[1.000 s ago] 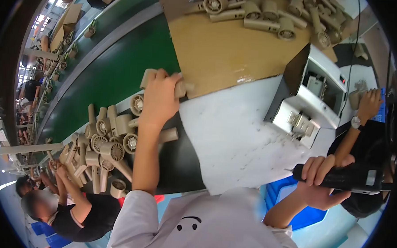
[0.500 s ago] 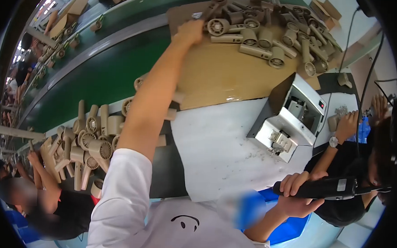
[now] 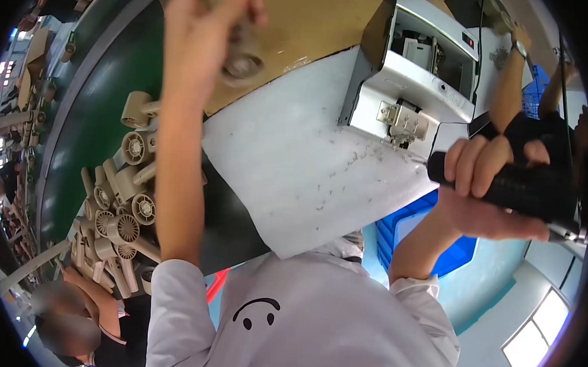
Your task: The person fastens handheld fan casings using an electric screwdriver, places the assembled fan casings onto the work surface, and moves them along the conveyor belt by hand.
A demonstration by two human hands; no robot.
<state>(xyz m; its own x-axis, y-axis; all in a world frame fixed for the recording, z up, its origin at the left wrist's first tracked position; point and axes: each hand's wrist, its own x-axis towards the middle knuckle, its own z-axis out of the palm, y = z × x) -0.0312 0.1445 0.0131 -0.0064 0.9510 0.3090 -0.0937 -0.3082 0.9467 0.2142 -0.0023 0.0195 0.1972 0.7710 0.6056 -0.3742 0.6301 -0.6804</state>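
Note:
My left hand, blurred by motion, is closed around a beige handheld fan above the brown cardboard. The fan's round end points down toward me; its upper part is partly hidden by my fingers. My right hand grips a black electric screwdriver, its bit pointing left over the edge of the white sheet. Just beyond it stands a metal screw feeder with an open front. Small screws lie scattered on the sheet.
Several beige fan bodies are heaped at the left, beside the green conveyor belt. A blue crate sits below my right arm. Co-workers are at the lower left and at the right, one wearing a watch.
My left hand has come back from the far pile of fans, now with one fan in it. The view has shifted, and the screwdriver in my right hand appears higher and closer to the feeder.

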